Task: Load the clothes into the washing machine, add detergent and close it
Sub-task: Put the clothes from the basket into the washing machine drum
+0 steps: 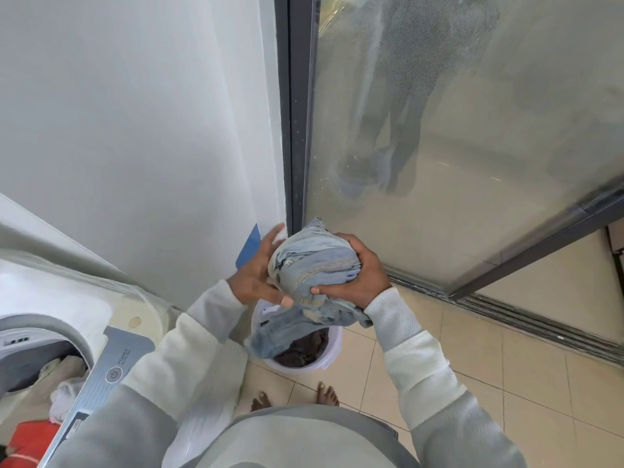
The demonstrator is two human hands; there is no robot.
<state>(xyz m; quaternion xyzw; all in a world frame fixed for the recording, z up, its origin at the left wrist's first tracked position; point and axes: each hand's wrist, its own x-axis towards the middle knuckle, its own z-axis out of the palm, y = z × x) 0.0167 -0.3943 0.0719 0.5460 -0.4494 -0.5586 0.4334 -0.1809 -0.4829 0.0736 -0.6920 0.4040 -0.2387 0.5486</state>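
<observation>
I hold a bunched pair of light blue jeans (312, 261) between both hands above a white laundry basket (332, 361) on the floor. My right hand (361, 270) grips the bundle from the right, thumb curled under it. My left hand (258, 271) holds the left side with fingers spread round it. A leg of the jeans hangs down onto the basket, which holds dark clothes (304, 349). At the lower left the top-loading washing machine (125, 363) stands open, with pale and red clothes (60, 376) in its drum.
A white wall rises behind the machine. A dark-framed glass sliding door (456, 130) fills the right, its track running along the beige tiled floor (506, 383). My bare feet (293, 396) stand just before the basket. A blue object (250, 246) leans against the wall's corner.
</observation>
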